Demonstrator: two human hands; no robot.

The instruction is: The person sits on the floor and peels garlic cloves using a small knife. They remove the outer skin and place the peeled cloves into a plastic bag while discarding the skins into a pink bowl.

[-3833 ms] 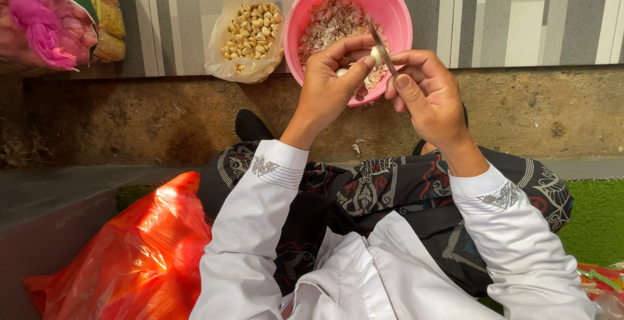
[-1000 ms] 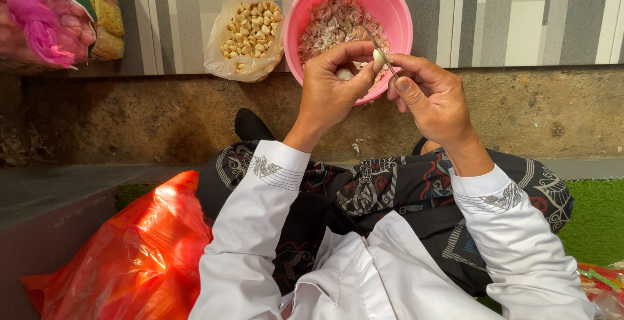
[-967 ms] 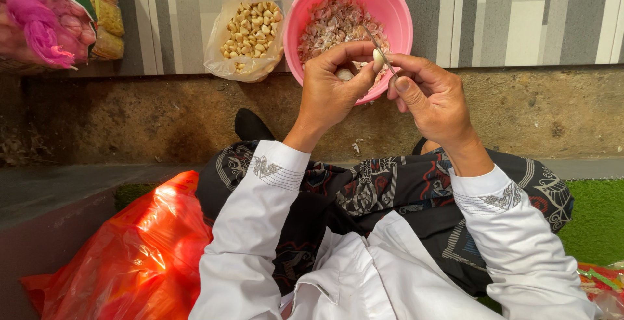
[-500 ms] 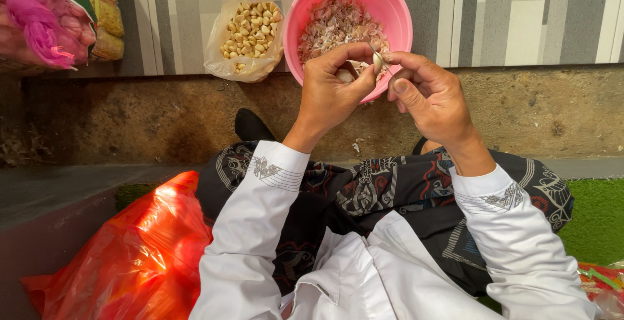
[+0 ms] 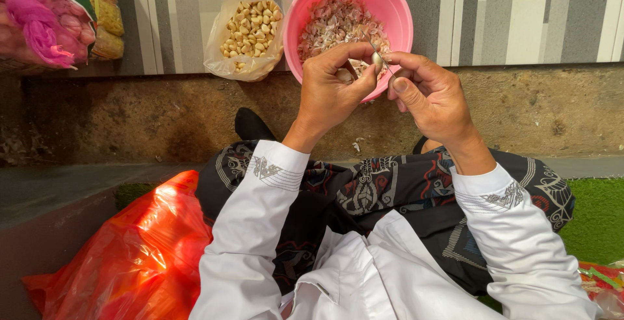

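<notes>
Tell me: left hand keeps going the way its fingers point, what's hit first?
Likely the garlic clove pinched at the left hand's fingertips, then the right hand close beyond; the pink bowl sits behind, depth unclear.

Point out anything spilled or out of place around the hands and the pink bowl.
Little stands out. A few pale peel scraps lie on the stone step below the pink bowl, loose from the peel heap inside it. The left hand and right hand hold a small clove over the bowl.

white long sleeves (image 5: pixel 260 229) with grey embroidered cuffs, dark patterned batik sarong (image 5: pixel 390 190)
</notes>
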